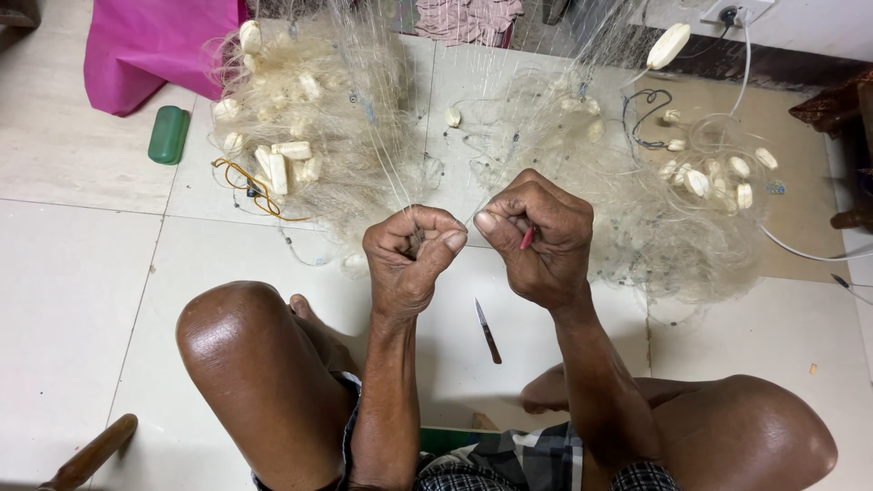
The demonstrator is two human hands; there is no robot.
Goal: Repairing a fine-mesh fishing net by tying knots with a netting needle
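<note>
My left hand point(409, 256) is closed in a fist on thin strands of a pale fishing net point(364, 136), which rises toward the camera. Close beside it, my right hand point(538, 238) pinches the same net line between thumb and forefinger and also holds a small red tool point(526, 238) against the palm. Both hands are raised above the tiled floor between my bent knees. The net lies in two heaps beyond my hands, dotted with white oblong floats point(291, 150).
A small knife point(487, 331) lies on the floor below my hands. A green bar point(168, 135) and pink cloth point(150, 45) lie far left, an orange cord point(250, 189) by the left heap. White cables point(800, 250) run at right. A wooden handle point(91, 450) sits bottom left.
</note>
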